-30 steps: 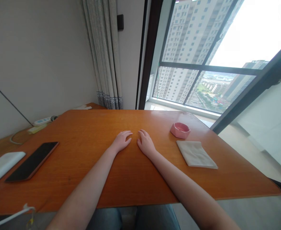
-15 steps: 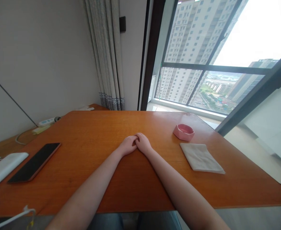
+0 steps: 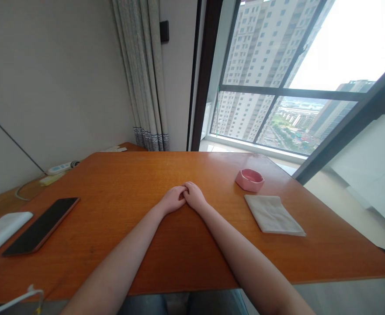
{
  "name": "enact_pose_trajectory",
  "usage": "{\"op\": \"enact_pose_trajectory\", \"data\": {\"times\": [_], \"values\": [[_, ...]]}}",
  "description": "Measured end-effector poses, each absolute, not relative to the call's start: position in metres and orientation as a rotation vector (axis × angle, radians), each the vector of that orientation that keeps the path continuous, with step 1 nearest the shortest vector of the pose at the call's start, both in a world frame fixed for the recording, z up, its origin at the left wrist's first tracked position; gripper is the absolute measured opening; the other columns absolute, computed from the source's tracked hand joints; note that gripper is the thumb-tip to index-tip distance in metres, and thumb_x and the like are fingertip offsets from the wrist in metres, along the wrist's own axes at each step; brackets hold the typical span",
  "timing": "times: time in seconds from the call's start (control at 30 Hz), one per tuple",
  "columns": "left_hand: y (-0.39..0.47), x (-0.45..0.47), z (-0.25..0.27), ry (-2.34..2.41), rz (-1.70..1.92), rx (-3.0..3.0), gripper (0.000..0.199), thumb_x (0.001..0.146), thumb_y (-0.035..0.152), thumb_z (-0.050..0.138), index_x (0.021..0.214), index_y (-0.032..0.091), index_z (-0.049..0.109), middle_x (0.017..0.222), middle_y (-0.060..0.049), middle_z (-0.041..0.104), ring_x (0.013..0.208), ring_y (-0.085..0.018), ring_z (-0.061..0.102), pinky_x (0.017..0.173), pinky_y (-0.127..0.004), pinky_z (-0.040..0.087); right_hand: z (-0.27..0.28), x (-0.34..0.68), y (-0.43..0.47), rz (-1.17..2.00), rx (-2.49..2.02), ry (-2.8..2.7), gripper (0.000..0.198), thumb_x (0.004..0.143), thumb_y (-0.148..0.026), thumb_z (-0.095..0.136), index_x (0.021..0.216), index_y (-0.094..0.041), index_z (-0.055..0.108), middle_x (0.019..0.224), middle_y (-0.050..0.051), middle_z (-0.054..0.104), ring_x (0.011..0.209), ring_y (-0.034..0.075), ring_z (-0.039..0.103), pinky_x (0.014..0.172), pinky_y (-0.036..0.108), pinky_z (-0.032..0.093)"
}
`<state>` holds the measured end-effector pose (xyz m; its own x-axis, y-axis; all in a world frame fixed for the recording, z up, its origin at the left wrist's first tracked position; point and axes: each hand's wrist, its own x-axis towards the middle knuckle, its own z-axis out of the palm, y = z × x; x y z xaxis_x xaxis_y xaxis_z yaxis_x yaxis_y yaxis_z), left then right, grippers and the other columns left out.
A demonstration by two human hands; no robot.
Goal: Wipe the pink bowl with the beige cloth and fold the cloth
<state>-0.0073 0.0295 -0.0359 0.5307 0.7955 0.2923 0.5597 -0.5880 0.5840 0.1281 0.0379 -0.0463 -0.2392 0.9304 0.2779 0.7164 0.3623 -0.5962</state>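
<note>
My left hand and my right hand rest together on the wooden table, near its middle. Their fingers are closed and folded over one another, and no object shows in them. Some fingertips are hidden where the hands overlap. To the right of my right hand lies a folded light grey cloth. Just beyond that cloth stands a pink hexagonal dish, apart from both hands.
A dark flat slab with a pinkish edge, like a phone or tablet, lies at the left. Beside it is a long white object. A white cable hangs at the near left edge, and a power strip sits by the wall.
The view has turned slightly, so most things appear a little further left. My hands stay clasped in the same place on the table.
</note>
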Motion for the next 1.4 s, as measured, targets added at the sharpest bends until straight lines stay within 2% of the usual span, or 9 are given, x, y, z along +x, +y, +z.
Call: {"op": "enact_pose_trajectory", "data": {"times": [0.27, 0.4, 0.53, 0.63, 0.77, 1.0, 1.17, 1.3, 1.4], "values": [[0.032, -0.008, -0.039, 1.093, 0.765, 2.347, 0.025, 0.072, 0.017, 0.050, 0.093, 0.016, 0.063, 0.093, -0.007, 0.066, 0.085, -0.021, 0.059, 0.078, -0.031, 0.045, -0.050, 0.124, 0.037, 0.471, -1.402, -2.026, 0.026, 0.075, -0.009, 0.042, 0.087, -0.019, 0.062, 0.096, 0.005, 0.063, 0.095, 0.017, 0.055, 0.088, 0.030, 0.043], [0.031, -0.009, -0.039, 1.092, 0.754, 2.310, 0.031, 0.076, 0.020, 0.049, 0.103, 0.016, 0.063, 0.089, -0.006, 0.065, 0.080, -0.018, 0.057, 0.075, -0.030, 0.045, -0.041, 0.141, 0.037, 0.440, -1.299, -2.045, 0.040, 0.070, -0.006, 0.041, 0.104, -0.017, 0.060, 0.110, 0.007, 0.062, 0.106, 0.016, 0.053, 0.095, 0.028, 0.039], [0.029, -0.010, -0.037, 1.160, 0.733, 2.272, 0.031, 0.079, 0.027, 0.049, 0.106, 0.018, 0.062, 0.077, -0.002, 0.060, 0.071, -0.015, 0.054, 0.070, -0.028, 0.045, -0.013, 0.211, 0.035, -0.045, -1.570, -1.690, 0.048, 0.074, -0.010, 0.039, 0.121, -0.016, 0.051, 0.132, 0.010, 0.048, 0.124, 0.020, 0.039, 0.105, 0.035, 0.028], [0.028, -0.010, -0.036, 1.140, 0.729, 2.273, 0.029, 0.080, 0.029, 0.050, 0.104, 0.019, 0.063, 0.079, -0.002, 0.060, 0.072, -0.016, 0.055, 0.070, -0.028, 0.045, -0.001, 0.274, 0.030, -0.296, -1.825, -1.342, 0.045, 0.083, -0.031, 0.042, 0.125, -0.016, 0.046, 0.131, 0.014, 0.047, 0.123, 0.027, 0.039, 0.103, 0.043, 0.026], [0.030, -0.010, -0.037, 1.147, 0.733, 2.269, 0.028, 0.080, 0.029, 0.051, 0.103, 0.020, 0.064, 0.081, -0.003, 0.062, 0.074, -0.016, 0.056, 0.070, -0.028, 0.045, -0.011, 0.314, 0.026, -0.232, -2.051, -1.336, 0.043, 0.082, -0.046, 0.044, 0.108, -0.015, 0.056, 0.108, 0.013, 0.060, 0.108, 0.029, 0.048, 0.101, 0.049, 0.025], [0.030, -0.010, -0.037, 1.137, 0.711, 2.309, 0.024, 0.082, 0.027, 0.048, 0.098, 0.019, 0.065, 0.085, -0.004, 0.063, 0.079, -0.017, 0.057, 0.077, -0.031, 0.047, -0.020, 0.311, 0.032, -0.178, -2.256, -1.459, 0.022, 0.080, -0.037, 0.049, 0.078, -0.017, 0.058, 0.096, 0.013, 0.063, 0.105, 0.029, 0.048, 0.099, 0.053, 0.025], [0.019, -0.008, -0.026, 1.246, 1.003, 2.463, 0.036, 0.084, 0.026, 0.049, 0.120, 0.021, 0.054, 0.132, -0.009, 0.047, 0.126, -0.023, 0.040, 0.108, -0.039, 0.031, -0.002, 0.266, 0.028, -0.147, -1.955, -1.724, 0.021, 0.083, -0.036, 0.050, 0.071, -0.019, 0.054, 0.084, 0.008, 0.063, 0.091, 0.024, 0.051, 0.096, 0.043, 0.031], [0.012, -0.010, -0.015, 1.307, 1.106, 2.604, 0.062, 0.083, 0.037, 0.054, 0.139, 0.021, 0.032, 0.150, -0.012, 0.023, 0.140, -0.028, 0.015, 0.113, -0.047, 0.020, 0.007, 0.199, 0.013, -0.006, -1.525, -2.018, 0.017, 0.083, -0.034, 0.055, 0.073, -0.020, 0.054, 0.085, 0.006, 0.063, 0.087, 0.021, 0.052, 0.093, 0.038, 0.036], [0.010, -0.012, -0.008, 1.181, 1.001, 2.695, 0.051, 0.080, 0.039, 0.058, 0.126, 0.020, 0.047, 0.138, -0.013, 0.042, 0.135, -0.029, 0.027, 0.110, -0.050, 0.025, 0.004, 0.166, 0.001, 0.061, -1.244, -2.203, 0.015, 0.084, -0.034, 0.056, 0.076, -0.021, 0.057, 0.083, 0.005, 0.062, 0.086, 0.021, 0.053, 0.099, 0.042, 0.034]]}}
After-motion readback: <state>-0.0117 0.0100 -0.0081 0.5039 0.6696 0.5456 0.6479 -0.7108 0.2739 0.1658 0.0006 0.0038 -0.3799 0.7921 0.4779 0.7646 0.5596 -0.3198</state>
